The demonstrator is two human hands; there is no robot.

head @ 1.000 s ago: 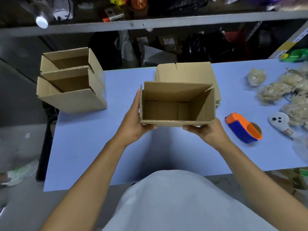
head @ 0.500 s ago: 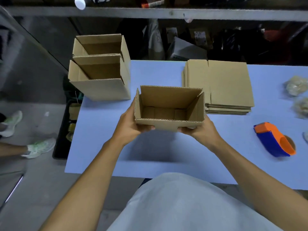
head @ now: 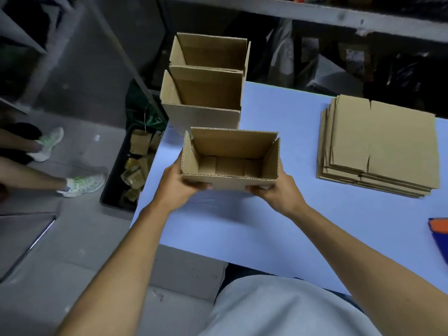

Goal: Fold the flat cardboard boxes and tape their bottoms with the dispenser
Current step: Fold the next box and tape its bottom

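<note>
In the middle of the frame both hands hold one opened cardboard box (head: pixel 230 160) just above the blue counter (head: pixel 278 221), its open side up. The left hand (head: pixel 179 187) has its grip around the lower left corner of the box, and the right hand (head: pixel 278 194) has its grip around the lower right corner; the fingers go under the bottom, so I cannot see them well. Inside, the box holds nothing, and the bottom flaps look closed. I cannot tell from here if tape is on them.

I judge the box to be very light and rather stiff at the folded corners, but the thin corrugated walls can bend if they are squeezed hard. So the low corners and the bottom edge are the good places to hold it.

Above it, in the upper middle of the frame, two folded boxes (head: pixel 206 93) stand at the counter's edge, one in the other, with nothing visible inside. At the right lies a stack of flat boxes (head: pixel 380 146). The tape dispenser (head: pixel 440 235) shows only partly at the right edge. On the floor at the left, a black bin (head: pixel 114 187) holds small brown packets.
</note>
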